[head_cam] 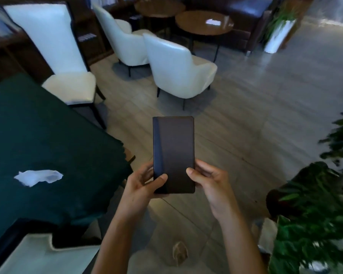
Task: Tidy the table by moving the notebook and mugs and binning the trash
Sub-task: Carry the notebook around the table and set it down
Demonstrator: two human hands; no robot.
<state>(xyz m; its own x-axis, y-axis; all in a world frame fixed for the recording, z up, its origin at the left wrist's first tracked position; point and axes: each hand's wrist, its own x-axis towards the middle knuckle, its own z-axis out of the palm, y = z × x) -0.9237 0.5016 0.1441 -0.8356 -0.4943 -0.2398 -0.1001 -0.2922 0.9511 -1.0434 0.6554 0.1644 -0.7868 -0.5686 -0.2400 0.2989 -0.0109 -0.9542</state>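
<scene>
A dark closed notebook (173,149) is held upright over the floor, to the right of the table. My left hand (142,184) grips its lower left corner with the thumb on the cover. My right hand (207,179) grips its lower right edge, thumb also on the cover. A crumpled white piece of trash (39,177) lies on the dark green tablecloth (38,131) at the left. No mugs are in view.
White chairs stand at the table's far side (67,84) and near corner (38,254), and two more (178,70) sit farther off by round wooden tables (204,22). Leafy plants (315,204) crowd the right edge. Tiled floor (255,115) stretches ahead.
</scene>
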